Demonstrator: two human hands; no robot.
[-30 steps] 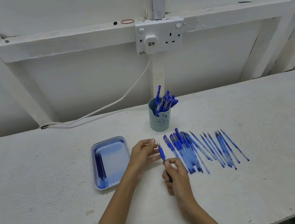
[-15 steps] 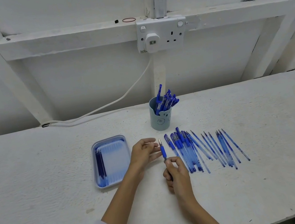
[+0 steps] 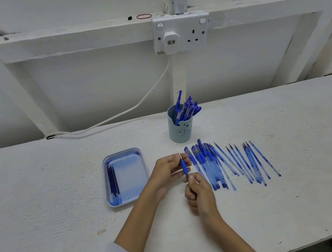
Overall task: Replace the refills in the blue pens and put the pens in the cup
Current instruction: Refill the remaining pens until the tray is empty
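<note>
I see the white table (image 3: 41,201) filling the lower half of my view. On it, at about 9 o'clock from the hands, sits the blue tray (image 3: 106,179), with a few dark refills (image 3: 112,181) lying along its left side. At 12 o'clock from the hands stands the pale blue cup (image 3: 180,133), with finished pens (image 3: 186,107) leaning toward 1 o'clock. At 3 o'clock a fan of loose pens (image 3: 205,163) and thin refills (image 3: 252,159) lies flat, each tip pointing toward 11 o'clock.

The left hand (image 3: 166,172) and right hand (image 3: 198,193) meet just beside that fan. Between them is one blue pen (image 3: 183,165). The left hand pinches its rubber grip near the tip, and the right hand is wrapped around the lower barrel, hiding that end. Its long axis runs roughly 12 to 6, metal tip toward 12 o'clock.
</note>
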